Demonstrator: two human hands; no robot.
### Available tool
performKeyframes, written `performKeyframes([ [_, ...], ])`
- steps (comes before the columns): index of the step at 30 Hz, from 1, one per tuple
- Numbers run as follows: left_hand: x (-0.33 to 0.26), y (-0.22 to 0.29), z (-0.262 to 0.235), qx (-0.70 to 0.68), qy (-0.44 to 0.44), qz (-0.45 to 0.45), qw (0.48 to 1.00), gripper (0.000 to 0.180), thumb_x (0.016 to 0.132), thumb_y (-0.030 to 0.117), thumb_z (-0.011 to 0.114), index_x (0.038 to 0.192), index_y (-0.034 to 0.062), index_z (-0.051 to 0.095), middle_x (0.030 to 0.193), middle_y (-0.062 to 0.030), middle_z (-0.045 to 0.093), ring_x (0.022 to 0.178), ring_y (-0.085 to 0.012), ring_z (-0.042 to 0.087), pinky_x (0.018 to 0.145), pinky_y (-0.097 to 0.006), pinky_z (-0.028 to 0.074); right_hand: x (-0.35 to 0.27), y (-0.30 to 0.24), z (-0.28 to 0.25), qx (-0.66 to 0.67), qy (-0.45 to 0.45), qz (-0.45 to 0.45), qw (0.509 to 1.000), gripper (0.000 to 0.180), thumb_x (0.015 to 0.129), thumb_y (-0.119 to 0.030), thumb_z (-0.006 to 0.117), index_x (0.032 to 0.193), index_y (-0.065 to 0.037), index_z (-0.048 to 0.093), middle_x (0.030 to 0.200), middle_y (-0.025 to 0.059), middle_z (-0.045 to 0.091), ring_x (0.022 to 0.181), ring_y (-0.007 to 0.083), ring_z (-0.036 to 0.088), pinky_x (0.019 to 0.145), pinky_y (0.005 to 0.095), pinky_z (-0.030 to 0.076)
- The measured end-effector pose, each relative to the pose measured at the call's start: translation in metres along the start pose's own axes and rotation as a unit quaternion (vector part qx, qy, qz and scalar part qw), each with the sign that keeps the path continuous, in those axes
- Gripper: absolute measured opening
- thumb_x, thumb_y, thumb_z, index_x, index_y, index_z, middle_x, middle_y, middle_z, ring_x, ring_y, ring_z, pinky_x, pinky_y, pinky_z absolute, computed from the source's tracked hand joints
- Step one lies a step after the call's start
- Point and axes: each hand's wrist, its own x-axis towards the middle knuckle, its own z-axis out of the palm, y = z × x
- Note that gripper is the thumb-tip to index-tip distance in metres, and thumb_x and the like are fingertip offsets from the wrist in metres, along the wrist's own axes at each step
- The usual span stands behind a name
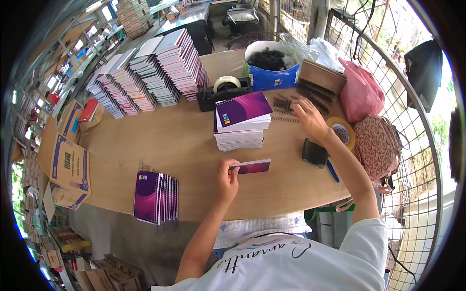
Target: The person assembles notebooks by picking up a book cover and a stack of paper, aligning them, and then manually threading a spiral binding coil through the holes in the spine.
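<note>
The left hand (227,175) pinches one end of a purple-covered notebook block (250,167), thumb on top and fingers under, holding it on edge just above the surface (189,145) in front of the person. The right hand (309,119) reaches out to the far right, fingers spread and pressing down on a loose heap of black spiral binding coils (291,104); it does not appear to have one lifted clear yet. Between the two hands stands a stack of unbound purple notebooks (241,122), and just beside the right wrist lie a dark pouch-like object (314,153), a blue pen (332,170) and a roll of tape (342,132).

To do this well, the right hand should probably separate a single coil from the tangle by its end, since the coils look apt to snag one another. The left hand would do best to keep the pages squared so the punched edge stays aligned.

Farther out, a tape dispenser (224,91) and a blue tub of dark coils (272,68) sit at the back. Finished bound notebooks (156,196) lean in a row at the near left edge, and tall colourful stacks (145,77) fill the far left.
</note>
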Motion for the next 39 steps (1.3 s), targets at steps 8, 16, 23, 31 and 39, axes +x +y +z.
performKeyframes([
  [8,-0.018,0.011,-0.021,-0.011,-0.002,-0.025,1.000,0.011,0.091,-0.002,0.062,0.099,0.0042,0.057,0.096,-0.0076,0.055,0.087,-0.0204,0.056,0.066,-0.031,0.047,-0.041,-0.143,-0.030,0.322,-0.079,0.191,0.924,0.024,0.081,0.002,0.069,0.104,-0.005,0.073,0.085,0.0105,0.067,0.077,0.0262,0.065,0.068,0.0360,0.054],
  [16,-0.025,0.019,-0.024,0.002,-0.005,-0.027,1.000,0.007,0.095,0.008,0.063,0.098,0.0047,0.058,0.094,-0.0067,0.056,0.086,-0.0199,0.055,0.067,-0.030,0.045,-0.039,-0.156,-0.019,0.379,-0.068,0.175,0.906,0.026,0.076,0.004,0.072,0.099,-0.008,0.073,0.094,0.0057,0.070,0.087,0.0249,0.065,0.074,0.0357,0.055],
  [23,-0.027,0.024,-0.025,-0.008,0.000,-0.060,0.998,0.006,0.095,0.008,0.062,0.098,0.0044,0.058,0.094,-0.0066,0.057,0.087,-0.0201,0.055,0.069,-0.030,0.045,-0.037,-0.158,-0.021,0.363,-0.059,0.157,0.916,0.026,0.073,0.005,0.074,0.095,-0.009,0.072,0.093,0.0049,0.068,0.093,0.0251,0.063,0.079,0.0366,0.054],
  [31,-0.031,0.024,-0.030,0.010,0.013,-0.059,0.998,0.006,0.096,0.009,0.061,0.099,0.0048,0.058,0.097,-0.0071,0.057,0.089,-0.0210,0.056,0.068,-0.030,0.045,-0.035,-0.157,-0.020,0.391,-0.086,0.132,0.907,0.026,0.073,0.004,0.074,0.095,-0.009,0.072,0.092,0.0048,0.068,0.090,0.0255,0.063,0.080,0.0372,0.053],
  [39,-0.034,0.023,-0.027,0.002,0.020,-0.069,0.997,0.008,0.097,0.011,0.059,0.101,0.0044,0.057,0.099,-0.0082,0.056,0.091,-0.0222,0.055,0.068,-0.031,0.047,-0.037,-0.155,-0.017,0.385,-0.056,0.075,0.918,0.021,0.077,-0.001,0.073,0.097,-0.009,0.072,0.090,0.0056,0.070,0.089,0.0266,0.063,0.077,0.0389,0.052],
])
